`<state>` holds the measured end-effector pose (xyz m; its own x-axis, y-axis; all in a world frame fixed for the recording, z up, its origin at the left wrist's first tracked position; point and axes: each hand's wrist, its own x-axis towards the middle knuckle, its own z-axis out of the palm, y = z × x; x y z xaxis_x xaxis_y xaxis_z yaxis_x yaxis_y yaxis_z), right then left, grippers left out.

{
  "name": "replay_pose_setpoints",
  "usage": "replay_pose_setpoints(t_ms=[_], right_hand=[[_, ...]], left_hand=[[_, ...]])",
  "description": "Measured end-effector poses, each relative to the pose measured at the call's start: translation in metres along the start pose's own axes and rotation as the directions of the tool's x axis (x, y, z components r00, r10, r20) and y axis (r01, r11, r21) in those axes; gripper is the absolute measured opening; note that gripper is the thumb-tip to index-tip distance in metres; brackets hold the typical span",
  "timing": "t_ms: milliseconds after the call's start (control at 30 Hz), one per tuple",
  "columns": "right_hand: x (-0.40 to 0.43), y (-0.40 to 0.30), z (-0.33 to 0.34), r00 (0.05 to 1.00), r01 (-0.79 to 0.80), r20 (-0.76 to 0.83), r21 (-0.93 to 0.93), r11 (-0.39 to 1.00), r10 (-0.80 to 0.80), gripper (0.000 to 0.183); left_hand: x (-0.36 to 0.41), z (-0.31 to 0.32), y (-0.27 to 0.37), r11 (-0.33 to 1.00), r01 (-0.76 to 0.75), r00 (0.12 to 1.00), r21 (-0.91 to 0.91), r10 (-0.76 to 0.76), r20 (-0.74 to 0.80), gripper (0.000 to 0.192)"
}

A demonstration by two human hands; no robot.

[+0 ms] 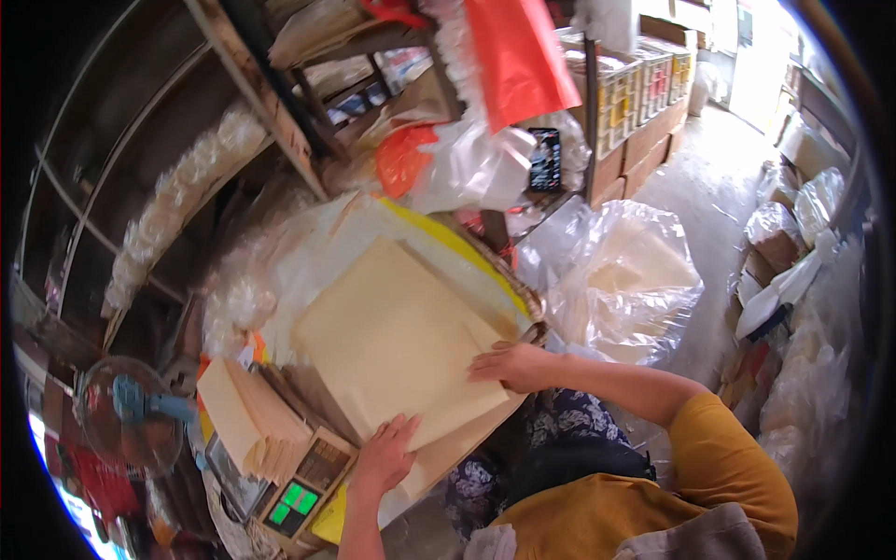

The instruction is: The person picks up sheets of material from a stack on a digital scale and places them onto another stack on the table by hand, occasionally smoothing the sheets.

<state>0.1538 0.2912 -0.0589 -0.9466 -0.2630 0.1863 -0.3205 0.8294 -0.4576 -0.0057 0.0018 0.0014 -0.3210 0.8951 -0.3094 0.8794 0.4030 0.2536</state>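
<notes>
A large stack of thin, pale tan sheets [399, 336] lies before me on a wide surface lined with white and yellow plastic. My left hand [385, 451] rests at the near left edge of the sheets, fingers spread a little. Flat on their right edge is my right hand [514, 366], palm down; whether it pinches a sheet cannot be told. Beside my left hand, folded tan sheets [259, 420] sit on a digital scale [292, 505] with a lit green display.
A fan [129, 416] stands at the left. Clear plastic bags [623, 280] with pale sheets lie to the right. A phone [544, 159] is propped beyond the work surface, near hanging red plastic [518, 63]. Plastic crates [617, 94] sit on boxes farther back.
</notes>
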Motion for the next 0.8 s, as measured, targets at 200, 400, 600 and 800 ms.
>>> replay_pose_setpoints(t_ms=[200, 400, 600, 800], right_hand=[[0.013, -0.007, 0.021, 0.918, -0.200, -0.268, 0.319, 0.926, 0.291, 0.030], [0.075, -0.015, 0.007, 0.630, -0.668, -0.215, 0.339, 0.662, 0.746, 0.031], [0.089, -0.012, 0.011, 0.539, -0.739, -0.264, 0.306, 0.600, 0.799, 0.036], [0.104, -0.028, -0.016, 0.584, -0.773, -0.210, 0.154, 0.616, 0.785, 0.046]], left_hand=[[-0.028, 0.016, -0.061, 0.734, -0.083, 0.883, -0.674, -0.259, -0.391, 0.040], [0.009, 0.048, -0.089, 0.407, -0.116, 0.705, -0.906, -0.609, -0.364, 0.040], [0.043, 0.037, -0.065, 0.799, 0.211, 0.584, -0.564, -0.565, -0.582, 0.054], [0.059, 0.030, -0.026, 0.885, 0.442, 0.787, -0.148, -0.462, -0.409, 0.068]])
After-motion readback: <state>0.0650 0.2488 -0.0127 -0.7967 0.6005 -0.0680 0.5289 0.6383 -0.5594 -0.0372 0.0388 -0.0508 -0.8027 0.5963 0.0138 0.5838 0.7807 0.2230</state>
